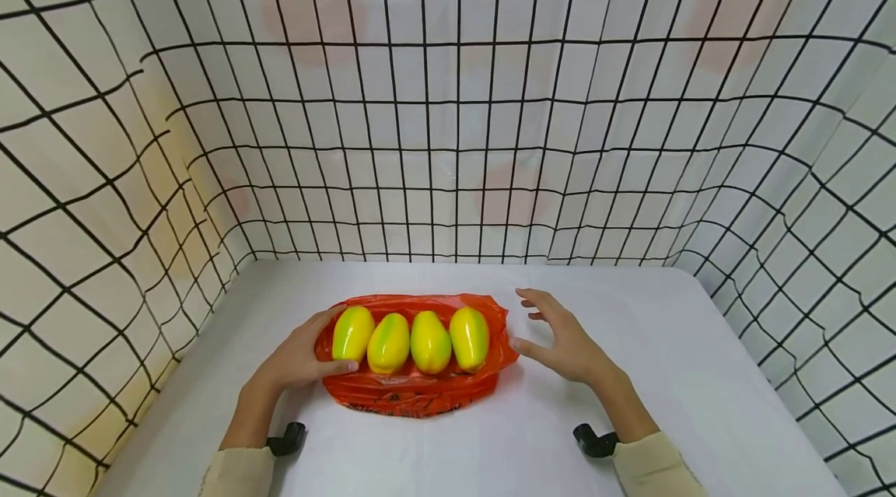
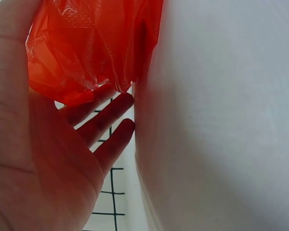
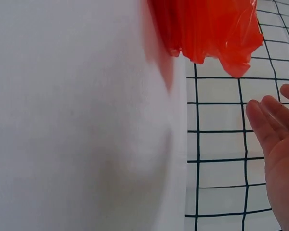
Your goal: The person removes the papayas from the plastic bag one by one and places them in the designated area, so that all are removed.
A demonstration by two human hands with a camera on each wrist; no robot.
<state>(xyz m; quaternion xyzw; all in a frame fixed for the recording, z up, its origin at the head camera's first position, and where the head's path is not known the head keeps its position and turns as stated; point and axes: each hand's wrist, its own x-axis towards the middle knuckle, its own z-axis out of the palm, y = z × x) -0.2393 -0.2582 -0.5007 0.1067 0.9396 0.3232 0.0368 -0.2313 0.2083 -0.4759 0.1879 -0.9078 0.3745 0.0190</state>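
Note:
Several glossy yellow-green mangoes [image 1: 430, 341] sit in a row on a crumpled red plastic bag [image 1: 413, 400]. At the bag's left end is my left hand [image 1: 301, 353], its thumb in front by the leftmost mango [image 1: 353, 335] and its other fingers partly hidden behind. The left wrist view shows those fingers [image 2: 108, 118] spread and fairly straight beside the red plastic [image 2: 94, 48]. My right hand [image 1: 567, 345] is off the bag's right end, thumb and fingers apart, holding nothing. A gap separates it from the plastic [image 3: 212, 33] in the right wrist view.
The bag lies on a white-covered table [image 1: 420, 458]. Black wire grid panels [image 1: 458, 102] stand along the back and both sides, with white sheeting behind them. A black wrist camera [image 1: 287, 440] is on the left wrist, another black camera [image 1: 595, 441] on the right.

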